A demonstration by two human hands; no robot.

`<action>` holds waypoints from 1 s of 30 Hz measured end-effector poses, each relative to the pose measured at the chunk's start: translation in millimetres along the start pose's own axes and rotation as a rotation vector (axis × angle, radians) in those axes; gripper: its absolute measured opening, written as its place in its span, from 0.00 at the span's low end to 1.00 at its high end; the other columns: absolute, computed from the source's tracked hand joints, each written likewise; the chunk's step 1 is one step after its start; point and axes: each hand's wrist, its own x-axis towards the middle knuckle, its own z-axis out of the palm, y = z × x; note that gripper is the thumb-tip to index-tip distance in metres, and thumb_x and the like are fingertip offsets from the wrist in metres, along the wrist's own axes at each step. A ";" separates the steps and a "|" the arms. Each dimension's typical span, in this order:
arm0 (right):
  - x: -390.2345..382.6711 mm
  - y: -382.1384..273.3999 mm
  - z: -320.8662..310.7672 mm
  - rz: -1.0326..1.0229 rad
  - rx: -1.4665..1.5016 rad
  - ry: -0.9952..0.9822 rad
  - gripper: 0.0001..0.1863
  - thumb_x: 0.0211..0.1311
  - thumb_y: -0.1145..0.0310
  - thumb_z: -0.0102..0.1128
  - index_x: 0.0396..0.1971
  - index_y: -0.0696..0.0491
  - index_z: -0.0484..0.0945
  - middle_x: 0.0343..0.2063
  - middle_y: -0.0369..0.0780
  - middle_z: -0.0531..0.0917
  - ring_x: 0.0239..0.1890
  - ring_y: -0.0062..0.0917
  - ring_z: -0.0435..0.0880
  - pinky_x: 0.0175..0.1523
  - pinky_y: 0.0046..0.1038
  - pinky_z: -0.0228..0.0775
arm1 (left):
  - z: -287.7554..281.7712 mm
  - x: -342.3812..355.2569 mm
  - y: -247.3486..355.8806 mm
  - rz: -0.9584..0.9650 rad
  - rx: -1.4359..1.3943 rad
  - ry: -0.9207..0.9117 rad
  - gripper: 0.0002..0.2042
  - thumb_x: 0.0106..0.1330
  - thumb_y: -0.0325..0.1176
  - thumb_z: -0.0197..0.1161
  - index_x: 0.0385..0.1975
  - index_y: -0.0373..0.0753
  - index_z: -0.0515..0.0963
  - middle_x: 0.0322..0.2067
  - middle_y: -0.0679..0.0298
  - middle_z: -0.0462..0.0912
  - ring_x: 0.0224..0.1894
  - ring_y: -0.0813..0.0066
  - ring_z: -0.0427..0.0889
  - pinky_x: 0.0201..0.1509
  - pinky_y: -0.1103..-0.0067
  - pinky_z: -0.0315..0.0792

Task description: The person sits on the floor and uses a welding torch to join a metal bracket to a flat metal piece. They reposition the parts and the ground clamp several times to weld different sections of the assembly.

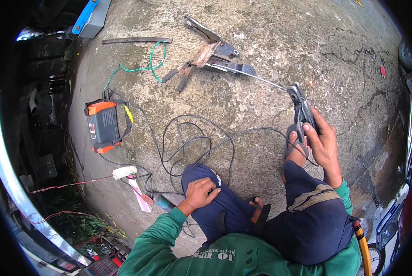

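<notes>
My right hand (pixel 324 142) grips a dark electrode holder (pixel 298 103) beside my right foot. A thin welding rod (pixel 270 83) runs from its jaw leftward to a dark metal bracket (pixel 240 68) on the concrete. Locking pliers (pixel 201 28) are attached at the bracket's upper end. A rusty ground clamp (pixel 201 56) with dark handles lies against its left side, and a green cable leads from it. My left hand (pixel 200 192) rests on my left knee with loosely bent fingers and holds nothing.
An orange and grey welding machine (pixel 104 126) stands at left, with a black cable (pixel 201 117) looped across the ground. A flat metal bar (pixel 137 40) lies far left. Near my left knee are a white extension socket (pixel 124 172) and an angle grinder (pixel 163 202). Vehicles border both sides.
</notes>
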 end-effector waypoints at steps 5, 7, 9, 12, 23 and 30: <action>0.8 -2.6 -0.5 0.058 0.006 -0.030 0.24 0.71 0.71 0.59 0.63 0.64 0.74 0.31 0.41 0.86 0.32 0.19 0.83 0.41 0.27 0.77 | 1.0 0.5 -0.9 0.037 -0.034 0.043 0.11 0.60 0.37 0.74 0.24 0.42 0.77 0.23 0.64 0.76 0.23 0.62 0.79 0.28 0.69 0.72; 1.0 -6.1 -0.2 0.050 0.006 -0.034 0.23 0.71 0.71 0.59 0.63 0.63 0.74 0.31 0.41 0.86 0.31 0.19 0.83 0.41 0.27 0.77 | 0.9 0.3 -0.9 0.036 -0.032 0.042 0.12 0.60 0.37 0.73 0.24 0.42 0.77 0.23 0.64 0.76 0.23 0.62 0.78 0.28 0.69 0.72; 0.5 -1.4 0.2 0.021 0.000 -0.019 0.24 0.71 0.71 0.59 0.63 0.63 0.74 0.31 0.41 0.86 0.31 0.19 0.82 0.40 0.27 0.77 | 0.4 1.3 0.0 0.036 -0.032 0.040 0.12 0.60 0.37 0.73 0.24 0.42 0.77 0.23 0.64 0.76 0.24 0.62 0.78 0.28 0.69 0.72; 0.3 -0.7 0.9 0.041 0.010 -0.022 0.24 0.71 0.71 0.59 0.64 0.63 0.74 0.30 0.40 0.85 0.30 0.18 0.81 0.39 0.26 0.76 | -0.3 1.0 0.5 0.027 -0.009 0.027 0.12 0.60 0.38 0.73 0.24 0.42 0.77 0.23 0.64 0.76 0.25 0.61 0.80 0.29 0.68 0.73; -0.5 -4.4 1.0 0.062 0.028 -0.041 0.24 0.72 0.70 0.59 0.65 0.64 0.73 0.30 0.40 0.85 0.30 0.18 0.81 0.37 0.26 0.76 | -2.7 1.0 2.3 -0.001 0.010 -0.004 0.13 0.60 0.39 0.73 0.24 0.42 0.76 0.24 0.64 0.77 0.27 0.61 0.81 0.31 0.68 0.75; -1.7 16.3 5.0 0.021 0.078 -0.007 0.25 0.72 0.70 0.59 0.64 0.64 0.73 0.30 0.40 0.85 0.30 0.18 0.81 0.38 0.26 0.76 | -3.0 0.6 2.2 0.006 -0.001 0.006 0.13 0.61 0.39 0.73 0.23 0.42 0.76 0.24 0.65 0.77 0.26 0.62 0.81 0.30 0.69 0.75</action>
